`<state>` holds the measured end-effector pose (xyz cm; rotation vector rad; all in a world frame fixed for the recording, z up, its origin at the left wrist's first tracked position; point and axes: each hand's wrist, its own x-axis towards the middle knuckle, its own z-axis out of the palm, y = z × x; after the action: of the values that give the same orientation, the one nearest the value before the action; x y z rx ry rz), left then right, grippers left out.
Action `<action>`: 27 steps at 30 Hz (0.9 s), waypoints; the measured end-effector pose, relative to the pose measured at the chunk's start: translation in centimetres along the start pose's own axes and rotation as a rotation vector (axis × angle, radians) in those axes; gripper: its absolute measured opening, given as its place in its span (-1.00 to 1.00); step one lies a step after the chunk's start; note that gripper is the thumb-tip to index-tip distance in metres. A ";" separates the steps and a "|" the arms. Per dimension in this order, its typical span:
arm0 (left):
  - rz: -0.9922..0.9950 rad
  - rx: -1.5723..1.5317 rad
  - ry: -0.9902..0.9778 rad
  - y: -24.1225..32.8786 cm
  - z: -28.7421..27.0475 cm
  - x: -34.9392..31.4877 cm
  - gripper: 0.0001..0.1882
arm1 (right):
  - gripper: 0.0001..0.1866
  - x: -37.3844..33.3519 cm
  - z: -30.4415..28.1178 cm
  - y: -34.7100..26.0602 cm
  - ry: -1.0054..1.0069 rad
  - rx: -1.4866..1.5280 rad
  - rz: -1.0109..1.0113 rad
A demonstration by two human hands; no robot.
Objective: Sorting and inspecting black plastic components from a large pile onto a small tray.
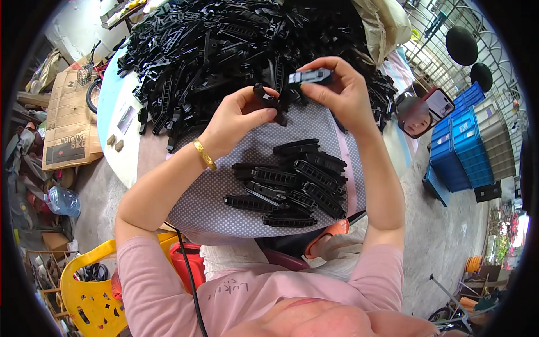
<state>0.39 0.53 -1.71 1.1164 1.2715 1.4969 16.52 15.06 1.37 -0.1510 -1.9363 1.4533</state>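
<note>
My left hand (238, 118), with a gold bangle at the wrist, pinches a small black plastic part (264, 96) between thumb and fingers. To its right, my right hand (343, 96) is closed on a longer black plastic piece (310, 76), whose flat upper face shines pale and whose pointed end lies by the fingers. The two pieces are apart. Just beyond both hands rises a big heap of black slotted plastic parts (196, 56). Nearer to me, a smaller group of ladder-like black parts (320, 178) lies on the dotted tablecloth (205, 194).
A pale sack (387, 25) leans at the heap's right. A mirror (414, 115) and a phone (440, 103) stand at the table's right edge. Blue crates (461, 143) are on the floor to the right. A yellow chair (90, 286) and a cardboard box (73, 121) are left.
</note>
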 end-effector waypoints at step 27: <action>0.145 0.016 0.137 0.5 0.2 -0.5 -0.58 | -0.61 -0.9 3.3 0.2 0.026 -0.700 -0.418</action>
<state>0.65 0.00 -1.22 1.1534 1.3210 1.6980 15.26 12.07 0.40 -0.0698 -2.2126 0.4721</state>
